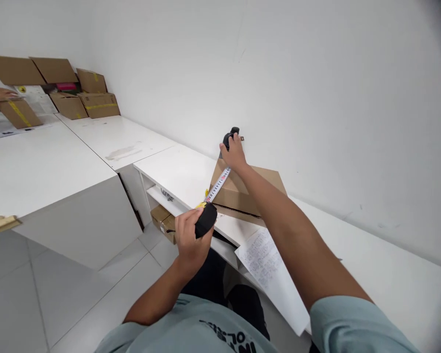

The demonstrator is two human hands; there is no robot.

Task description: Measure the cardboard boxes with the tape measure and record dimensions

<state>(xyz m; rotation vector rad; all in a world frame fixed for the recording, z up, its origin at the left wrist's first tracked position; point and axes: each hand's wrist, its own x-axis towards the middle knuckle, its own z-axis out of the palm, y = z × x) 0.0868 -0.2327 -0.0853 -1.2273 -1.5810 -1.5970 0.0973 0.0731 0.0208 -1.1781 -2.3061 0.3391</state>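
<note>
My left hand (193, 235) is closed around the black case of a tape measure (206, 220), in front of a closed cardboard box (235, 193). The white blade (219, 184) is pulled out and slants across the left part of the box top. It runs up to my right hand (235, 153), whose fingers are bent at the blade's far end, by the box's back edge. Just beyond those fingers is a black object (234, 130) against the wall; its kind is unclear, and my hand covers part of it. The blade's tip is hidden.
A handwritten sheet (266, 264) hangs over the front edge of the white shelf unit (172, 169). Smaller boxes (163, 219) sit on its lower level. White tables (51, 162) at left carry several cardboard boxes (99, 104). Another person's hand (0, 94) touches one there.
</note>
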